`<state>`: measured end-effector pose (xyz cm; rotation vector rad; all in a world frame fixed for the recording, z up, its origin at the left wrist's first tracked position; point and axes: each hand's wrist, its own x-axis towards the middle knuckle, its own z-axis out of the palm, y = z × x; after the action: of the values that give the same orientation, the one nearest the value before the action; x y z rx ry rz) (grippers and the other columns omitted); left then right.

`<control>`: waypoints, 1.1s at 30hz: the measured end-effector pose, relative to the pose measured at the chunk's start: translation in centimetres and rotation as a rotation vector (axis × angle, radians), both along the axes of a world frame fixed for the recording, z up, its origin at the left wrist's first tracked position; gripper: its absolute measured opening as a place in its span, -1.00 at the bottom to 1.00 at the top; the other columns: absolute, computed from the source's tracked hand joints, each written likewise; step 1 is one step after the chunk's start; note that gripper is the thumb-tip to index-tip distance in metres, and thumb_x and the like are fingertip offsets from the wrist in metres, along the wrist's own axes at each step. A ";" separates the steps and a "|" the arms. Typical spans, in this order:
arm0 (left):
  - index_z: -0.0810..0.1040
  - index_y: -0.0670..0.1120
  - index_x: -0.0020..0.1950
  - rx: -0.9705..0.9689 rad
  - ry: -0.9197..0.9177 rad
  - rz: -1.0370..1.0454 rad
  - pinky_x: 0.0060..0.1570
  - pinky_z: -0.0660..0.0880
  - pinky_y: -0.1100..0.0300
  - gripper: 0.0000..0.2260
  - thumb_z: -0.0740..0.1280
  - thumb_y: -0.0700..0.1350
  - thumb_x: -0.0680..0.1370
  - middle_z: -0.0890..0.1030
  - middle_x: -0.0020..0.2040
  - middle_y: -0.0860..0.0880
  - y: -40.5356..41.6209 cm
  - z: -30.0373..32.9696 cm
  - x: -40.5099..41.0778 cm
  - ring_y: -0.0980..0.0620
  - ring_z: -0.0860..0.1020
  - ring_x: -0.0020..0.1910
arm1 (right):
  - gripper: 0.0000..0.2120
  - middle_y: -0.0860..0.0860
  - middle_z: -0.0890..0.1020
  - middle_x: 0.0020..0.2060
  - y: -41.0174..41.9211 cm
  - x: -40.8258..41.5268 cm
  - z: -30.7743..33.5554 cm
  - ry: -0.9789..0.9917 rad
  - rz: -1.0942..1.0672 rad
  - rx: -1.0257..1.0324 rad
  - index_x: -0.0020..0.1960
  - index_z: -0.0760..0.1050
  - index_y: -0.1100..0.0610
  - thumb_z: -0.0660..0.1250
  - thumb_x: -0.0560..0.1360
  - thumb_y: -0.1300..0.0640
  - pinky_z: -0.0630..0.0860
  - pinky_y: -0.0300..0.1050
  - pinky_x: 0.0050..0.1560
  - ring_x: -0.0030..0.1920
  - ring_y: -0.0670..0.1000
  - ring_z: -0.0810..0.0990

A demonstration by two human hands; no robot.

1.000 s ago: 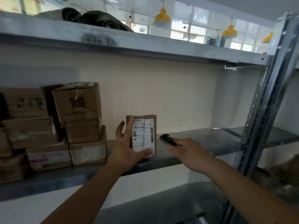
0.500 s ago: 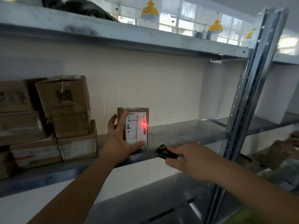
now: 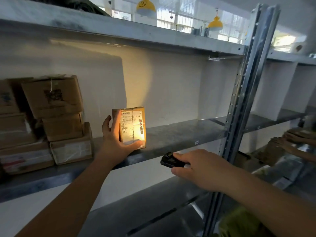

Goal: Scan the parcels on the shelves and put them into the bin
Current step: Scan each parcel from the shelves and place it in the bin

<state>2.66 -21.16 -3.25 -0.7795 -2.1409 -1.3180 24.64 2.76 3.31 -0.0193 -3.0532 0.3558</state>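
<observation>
A small cardboard parcel (image 3: 133, 127) stands upright on the middle metal shelf (image 3: 179, 134), its white barcode label facing me. My left hand (image 3: 116, 141) grips it, fingers behind its left side and thumb across its bottom front. A warm yellow light from the scanner floods the label and the wall behind. My right hand (image 3: 200, 170) holds a small black scanner (image 3: 171, 161) below and right of the parcel, pointed at it.
Several stacked cardboard parcels (image 3: 56, 120) fill the shelf's left end. A grey upright post (image 3: 242, 103) rises on the right. Beyond it another person's hands (image 3: 294, 142) reach toward brown packages. A lower shelf (image 3: 136, 218) lies beneath, with something green (image 3: 239, 223) at bottom right.
The scanner's light on the label went from a red cross to a broad yellow glow. My right hand with the scanner has drawn back lower. The view shifted right.
</observation>
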 end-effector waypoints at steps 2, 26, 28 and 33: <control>-0.13 0.56 0.54 -0.021 0.018 0.002 0.46 0.35 -0.04 0.14 0.59 0.37 0.20 0.04 0.62 0.14 0.3 0.0 0.5 0.04 0.23 0.53 | -0.39 -0.23 0.56 -0.05 0.1 0.5 0.0 -0.010 -0.009 0.000 0.58 0.27 -0.26 0.19 0.58 -0.39 0.45 -0.18 -0.20 -0.17 -0.17 0.54; 0.00 0.25 0.69 -0.122 0.133 0.007 0.50 0.31 0.00 0.13 0.63 0.22 0.29 0.05 0.63 -0.04 1.6 -0.4 1.9 -0.11 0.25 0.57 | -0.34 -0.20 0.58 0.10 1.3 4.9 -1.5 -0.064 -0.042 0.016 0.60 0.21 -0.29 0.17 0.55 -0.45 0.40 -0.22 -0.26 -0.19 -0.20 0.54; -0.11 0.37 0.66 -0.160 0.105 0.032 0.50 0.32 -0.11 0.18 0.65 0.23 0.29 0.00 0.64 0.03 1.9 0.1 2.2 -0.19 0.23 0.58 | -0.37 -0.21 0.58 0.00 1.4 5.2 -1.6 -0.077 -0.034 0.005 0.59 0.26 -0.28 0.18 0.57 -0.43 0.44 -0.22 -0.22 -0.16 -0.20 0.54; -0.18 0.42 0.64 -0.217 0.061 0.055 0.49 0.28 -0.11 0.25 0.70 0.17 0.27 -0.04 0.65 0.09 2.1 0.5 2.4 -0.21 0.20 0.60 | -0.41 -0.20 0.58 -0.11 1.8 5.9 -2.0 -0.079 -0.041 0.001 0.57 0.30 -0.26 0.18 0.59 -0.40 0.44 -0.24 -0.22 -0.18 -0.20 0.54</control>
<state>5.10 -19.01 -2.77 -0.8283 -2.2644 -1.0320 30.55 4.60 1.36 -0.0986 -3.1259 0.3592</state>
